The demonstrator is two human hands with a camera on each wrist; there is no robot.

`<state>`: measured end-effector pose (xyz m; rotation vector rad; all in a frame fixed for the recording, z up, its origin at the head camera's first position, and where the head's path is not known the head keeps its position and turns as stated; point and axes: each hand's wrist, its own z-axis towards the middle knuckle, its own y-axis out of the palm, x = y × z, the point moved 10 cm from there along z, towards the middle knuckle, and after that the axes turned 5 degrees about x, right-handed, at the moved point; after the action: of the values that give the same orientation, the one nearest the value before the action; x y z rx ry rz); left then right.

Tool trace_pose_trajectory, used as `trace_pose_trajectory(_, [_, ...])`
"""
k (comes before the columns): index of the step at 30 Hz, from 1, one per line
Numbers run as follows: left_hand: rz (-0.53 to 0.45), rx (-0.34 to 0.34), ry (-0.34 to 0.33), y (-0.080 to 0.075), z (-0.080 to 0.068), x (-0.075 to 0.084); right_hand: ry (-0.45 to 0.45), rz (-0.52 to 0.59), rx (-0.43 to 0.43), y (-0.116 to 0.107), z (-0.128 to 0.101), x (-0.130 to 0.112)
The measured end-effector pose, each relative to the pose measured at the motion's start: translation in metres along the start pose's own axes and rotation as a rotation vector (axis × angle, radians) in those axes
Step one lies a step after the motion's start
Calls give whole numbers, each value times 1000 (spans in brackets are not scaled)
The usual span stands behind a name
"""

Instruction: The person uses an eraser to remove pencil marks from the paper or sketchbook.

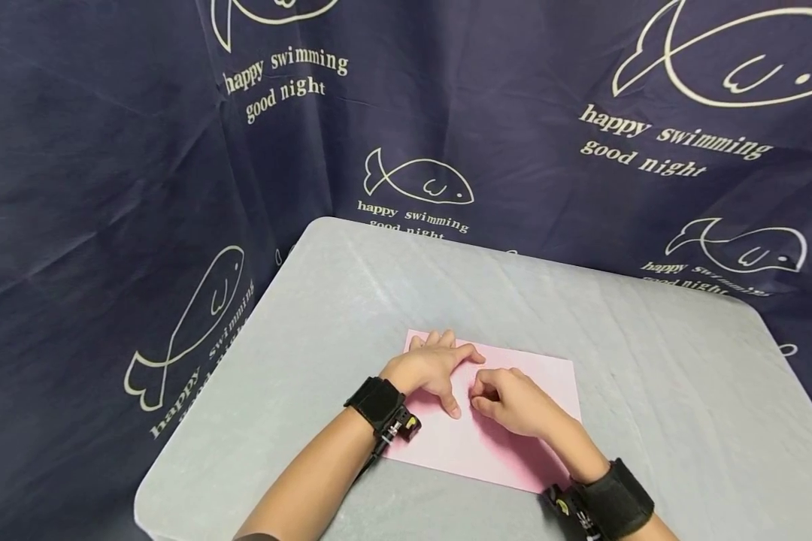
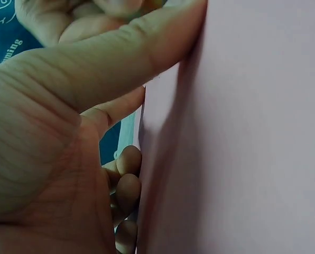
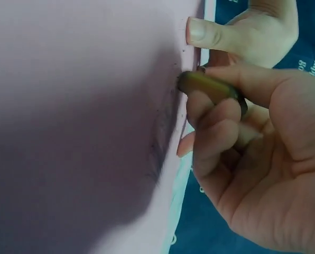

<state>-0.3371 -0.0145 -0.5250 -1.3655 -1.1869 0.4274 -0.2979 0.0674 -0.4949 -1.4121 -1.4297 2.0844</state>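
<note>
A sheet of pink paper lies on the table under both hands. My left hand rests on its left part with fingers and thumb spread, pressing it down. Over the middle of the sheet, my right hand pinches a small yellow-green eraser with dark, rounded ends between thumb and curled fingers. The eraser's tip is right at the paper, close to the left thumb. Grey smudges and small dark specks show on the paper beside it. In the head view the fingers hide the eraser.
The grey-white table stretches out around the paper on every side. Behind it and to the left hangs a dark blue curtain with white fish outlines and lettering. Each wrist carries a black strap with a small camera.
</note>
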Motion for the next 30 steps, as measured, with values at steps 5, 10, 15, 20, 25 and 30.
trace_pose_trajectory(5, [25, 3, 6, -1, 0, -1, 56, 40, -20, -2, 0, 11])
trace_pose_trajectory(10, [40, -1, 0, -2, -1, -1, 147, -117, 167, -21, 14, 29])
trace_pose_trajectory(15, [41, -8, -13, 1, -1, 0, 143, -117, 216, -24, 18, 33])
trace_pose_trajectory(20, [27, -6, -2, 2, 1, 0, 89, -118, 221, -19, 14, 23])
trace_pose_trajectory(25, [24, -4, -7, 0, 2, 0, 10, -120, 192, -13, 7, 6])
trace_pose_trajectory(30, [-6, -3, 7, 0, -1, 0, -14, -71, 73, -1, -4, -2])
